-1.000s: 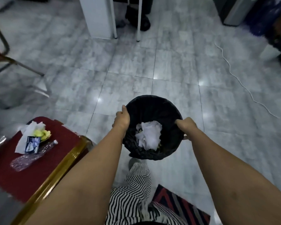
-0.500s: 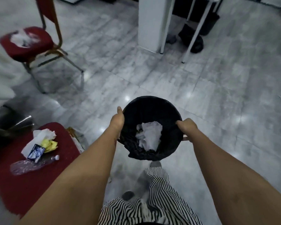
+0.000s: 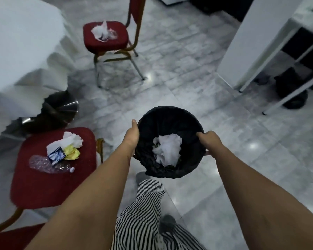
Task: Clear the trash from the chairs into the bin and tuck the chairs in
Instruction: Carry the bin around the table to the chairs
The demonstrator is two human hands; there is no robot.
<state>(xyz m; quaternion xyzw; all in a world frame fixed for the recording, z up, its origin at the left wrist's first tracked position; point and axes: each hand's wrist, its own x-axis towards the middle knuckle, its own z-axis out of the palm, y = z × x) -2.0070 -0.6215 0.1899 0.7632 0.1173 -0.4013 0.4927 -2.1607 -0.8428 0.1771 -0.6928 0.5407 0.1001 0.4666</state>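
Head view, hands: our left hand (image 3: 132,136) grips the near-left rim of the bin (image 3: 181,116) and our right hand (image 3: 210,141) grips its right rim, so both are clenched on it and the bin hangs between them above the floor.
Head view, where the trash lies: white paper (image 3: 167,149) already sits inside the bin; the near chair (image 3: 43,183), just left of our left arm, carries its pile, and the far chair (image 3: 116,42) stands well apart beside the white-draped table (image 3: 16,42).
Risk, liner: we judge the black liner could slip off the rim where our fingers pinch it, letting paper spill.
Risk, bottle: the crushed bottle (image 3: 49,163) looks light and round, and may roll off the seat if we bump the chair while setting the bin down.
Risk, footing: our striped trouser leg (image 3: 143,213) is close under the bin, so lowering it blind could catch our foot.
Count, chairs: two with trash.
Count, near-chair items: one bottle, one blue packet (image 3: 56,156), one yellow wrapper (image 3: 71,153), one white tissue wad (image 3: 70,140).
Count, far-chair items: one white heap (image 3: 103,32); we cannot separate its pieces.
Count, bins: one.
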